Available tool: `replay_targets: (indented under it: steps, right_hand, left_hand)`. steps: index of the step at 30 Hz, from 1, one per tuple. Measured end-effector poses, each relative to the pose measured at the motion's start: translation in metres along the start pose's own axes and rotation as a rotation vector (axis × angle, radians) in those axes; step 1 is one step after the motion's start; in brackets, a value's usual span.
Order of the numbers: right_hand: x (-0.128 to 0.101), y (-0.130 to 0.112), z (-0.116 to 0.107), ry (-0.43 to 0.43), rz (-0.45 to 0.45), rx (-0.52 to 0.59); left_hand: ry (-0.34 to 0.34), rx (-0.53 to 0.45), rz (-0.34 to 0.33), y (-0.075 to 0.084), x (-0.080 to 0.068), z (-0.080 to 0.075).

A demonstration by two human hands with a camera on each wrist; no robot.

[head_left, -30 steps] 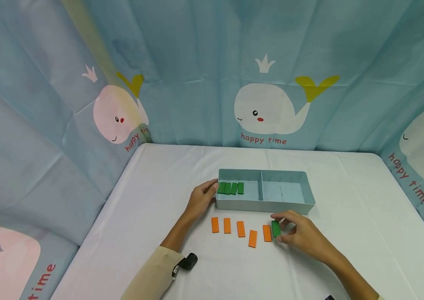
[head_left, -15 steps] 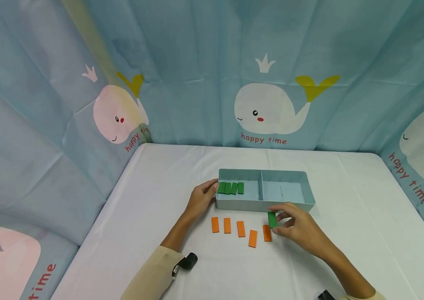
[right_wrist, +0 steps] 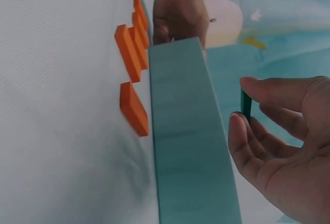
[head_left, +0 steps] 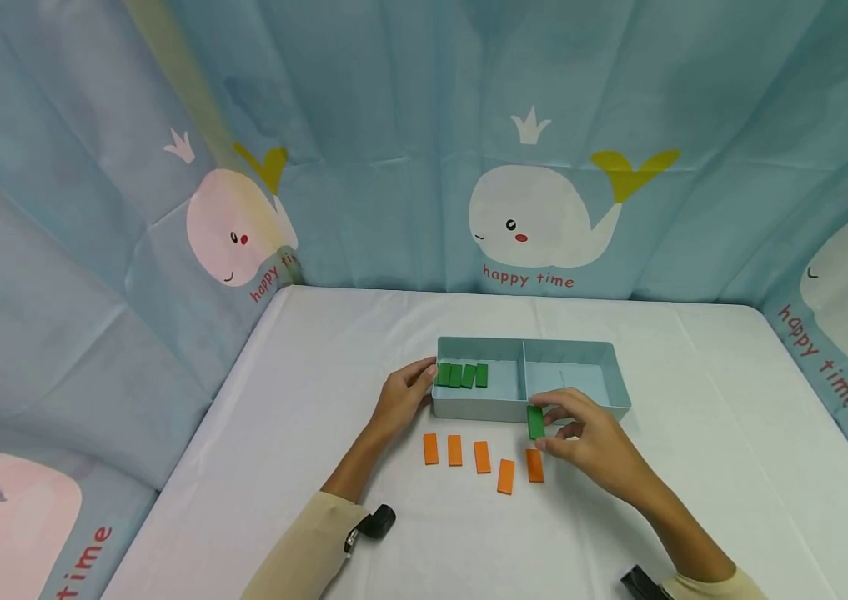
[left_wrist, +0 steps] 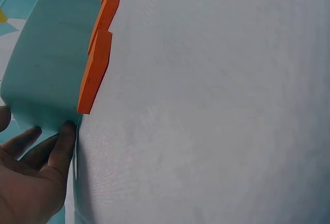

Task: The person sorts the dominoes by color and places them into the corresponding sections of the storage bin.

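Note:
In the head view my right hand [head_left: 594, 442] pinches a green block [head_left: 535, 422] by its two ends, thumb below and fingers above. It is a thin, domino-like piece, held off the table at the front wall of a pale blue box [head_left: 484, 410]. The right wrist view shows the same green block [right_wrist: 246, 104] edge-on between thumb and fingertips. My left hand [head_left: 403, 400] rests its fingertips against the box's left end; the left wrist view shows this left hand [left_wrist: 41, 167] at that end wall. Several green blocks [head_left: 469, 377] lie side by side in the box's left compartment.
Several orange blocks [head_left: 482, 457] lie in a loose row on the white tablecloth [head_left: 709, 417], in front of the box. A divider [head_left: 524, 371] splits the box into two compartments. Blue whale-print curtains [head_left: 393, 225] hang behind and beside the table.
My right hand has lifted the green block from beside the rightmost orange block and carried it up and leftward to the box's front wall. The left hand has stayed in place.

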State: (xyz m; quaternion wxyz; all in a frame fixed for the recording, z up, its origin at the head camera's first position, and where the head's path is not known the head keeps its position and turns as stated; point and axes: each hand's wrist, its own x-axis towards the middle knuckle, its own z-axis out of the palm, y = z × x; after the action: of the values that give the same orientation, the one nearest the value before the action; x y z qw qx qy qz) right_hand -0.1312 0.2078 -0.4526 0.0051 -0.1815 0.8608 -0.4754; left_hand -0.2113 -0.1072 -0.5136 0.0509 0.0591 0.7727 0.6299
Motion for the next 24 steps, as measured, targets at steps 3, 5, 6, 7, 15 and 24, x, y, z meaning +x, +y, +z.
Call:
replay_targets:
  steps: [3, 5, 6, 7, 15, 24]
  right_hand:
    - [0.004, -0.003, 0.001, 0.004, -0.012, 0.009]
    - [0.006, -0.006, 0.001, 0.006, -0.023, 0.014]
    - [0.008, -0.006, 0.001, 0.005, -0.027, 0.019]
    - [0.009, -0.007, 0.001, 0.004, -0.031, 0.025]
    - [0.023, -0.005, 0.005, -0.001, -0.054, 0.079]
    - [0.039, -0.011, 0.015, -0.012, -0.044, 0.105]
  left_hand:
    - [-0.006, -0.006, 0.008, 0.0, -0.001, 0.0]
    - [-0.01, -0.001, 0.014, 0.001, -0.001, -0.001]
    - [-0.012, 0.003, 0.016, 0.001, -0.001, -0.001]
    - [-0.015, 0.003, 0.017, 0.002, -0.001, -0.001]
    - [-0.018, -0.009, 0.017, 0.003, 0.0, -0.001]
    - [-0.007, -0.018, 0.014, 0.001, 0.0, -0.001]
